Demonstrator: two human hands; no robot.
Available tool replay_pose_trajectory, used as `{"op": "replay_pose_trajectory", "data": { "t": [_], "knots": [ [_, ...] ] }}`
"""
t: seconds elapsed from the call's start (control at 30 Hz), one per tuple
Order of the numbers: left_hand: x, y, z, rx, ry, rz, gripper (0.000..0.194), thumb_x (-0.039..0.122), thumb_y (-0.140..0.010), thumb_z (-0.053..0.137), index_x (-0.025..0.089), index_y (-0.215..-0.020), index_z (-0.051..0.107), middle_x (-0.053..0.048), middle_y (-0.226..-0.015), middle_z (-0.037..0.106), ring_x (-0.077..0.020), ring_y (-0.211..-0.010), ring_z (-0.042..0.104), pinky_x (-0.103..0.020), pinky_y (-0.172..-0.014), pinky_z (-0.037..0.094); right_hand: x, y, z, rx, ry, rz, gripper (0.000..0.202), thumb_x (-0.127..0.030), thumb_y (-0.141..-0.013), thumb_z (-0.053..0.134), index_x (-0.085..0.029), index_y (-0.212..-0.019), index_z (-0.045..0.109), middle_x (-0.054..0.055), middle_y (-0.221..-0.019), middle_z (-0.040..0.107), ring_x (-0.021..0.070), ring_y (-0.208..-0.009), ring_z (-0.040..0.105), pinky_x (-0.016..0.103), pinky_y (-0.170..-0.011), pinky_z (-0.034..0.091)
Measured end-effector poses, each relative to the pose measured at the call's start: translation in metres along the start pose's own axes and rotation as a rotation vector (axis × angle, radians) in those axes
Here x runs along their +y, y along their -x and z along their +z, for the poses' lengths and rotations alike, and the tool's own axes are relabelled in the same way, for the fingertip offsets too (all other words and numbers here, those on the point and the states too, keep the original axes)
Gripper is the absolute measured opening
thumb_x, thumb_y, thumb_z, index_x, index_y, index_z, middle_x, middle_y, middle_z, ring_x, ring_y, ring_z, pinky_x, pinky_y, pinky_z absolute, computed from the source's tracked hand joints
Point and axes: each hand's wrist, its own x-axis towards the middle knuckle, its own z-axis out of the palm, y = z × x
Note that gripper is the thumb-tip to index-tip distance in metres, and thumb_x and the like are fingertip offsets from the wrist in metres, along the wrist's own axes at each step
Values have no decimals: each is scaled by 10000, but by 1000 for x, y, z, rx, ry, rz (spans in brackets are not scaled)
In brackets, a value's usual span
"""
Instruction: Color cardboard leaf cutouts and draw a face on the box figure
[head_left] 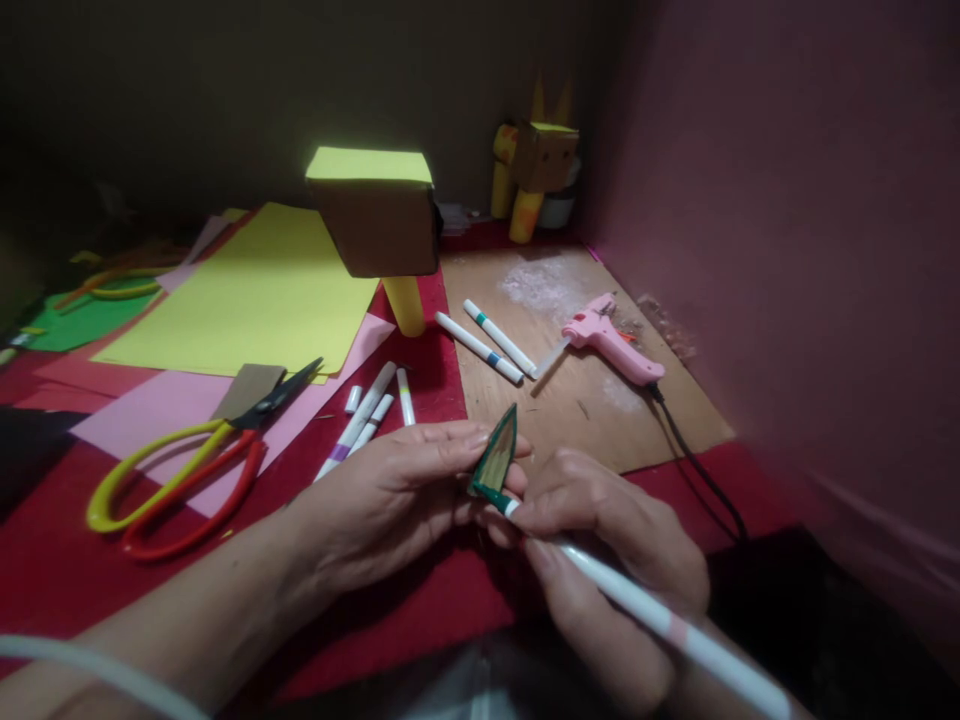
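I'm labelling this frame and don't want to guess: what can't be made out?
Head view: far face of the green-edged cardboard piece, turned away from the camera toward the left hand.
Head view: part of the held marker's barrel, behind the right hand's fingers.
Head view: far end of the pink glue gun's black cord, lost in shadow.
Head view: fine marks on the distant cardboard figure, too small and dim.
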Motion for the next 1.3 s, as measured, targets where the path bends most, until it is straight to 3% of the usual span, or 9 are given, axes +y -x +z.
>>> {"op": "replay_pose_trajectory", "data": {
  "t": [1.3],
  "knots": [
    [1, 2, 2, 23, -8, -3, 240, 132, -973, 575, 58, -980, 804, -126, -827, 758, -162, -682, 716, -218, -649, 618, -2, -1, -2, -14, 14, 15, 237, 15, -794, 586, -198, -840, 679, 41, -681, 690, 171, -640, 655, 325, -646, 587]
  ]
}}
